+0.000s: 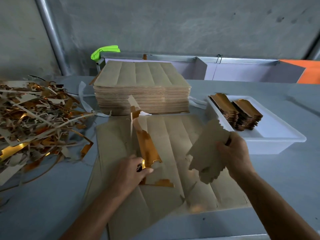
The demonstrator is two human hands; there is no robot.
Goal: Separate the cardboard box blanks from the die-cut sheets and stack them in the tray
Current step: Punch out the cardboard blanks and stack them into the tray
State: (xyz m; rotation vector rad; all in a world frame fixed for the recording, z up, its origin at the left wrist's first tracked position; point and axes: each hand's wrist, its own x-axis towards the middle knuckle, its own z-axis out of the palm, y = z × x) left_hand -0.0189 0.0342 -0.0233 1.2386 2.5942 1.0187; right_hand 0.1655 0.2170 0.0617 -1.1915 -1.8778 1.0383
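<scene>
brown cardboard is covering the middle of a grey table [259, 179], where a person is working over a flat die-cut sheet of kraft board [169, 135], the landmark here. the left hand [129, 170] is hovering over the sheet's near left part, its thumb and fingers pinching the lower end of a long narrow strip with a shiny gold face [147, 146], which is rising tilted from the sheet toward its far edge. the right hand [233, 153] is sitting above the sheet's right side, fingers curled round the edge of a brown cardboard box blank with scalloped ends [206, 151], gripping it clear of the sheet, plain side up. just beyond the sheet's far edge, a tall square stack of uncut kraft sheets [143, 94] is standing on the table. to the right of the sheet, a shallow white plastic tray [277, 141] is holding two leaning piles of finished gold-faced blanks [242, 113] in its far left corner. well to the left of the sheet, a loose heap of gold and brown offcut strips [34, 115] is spreading across the table. behind the tall stack, a bright green bundle [103, 51] is resting on a metal rail, and an orange surface [310, 71] is showing far right of the sheet.
</scene>
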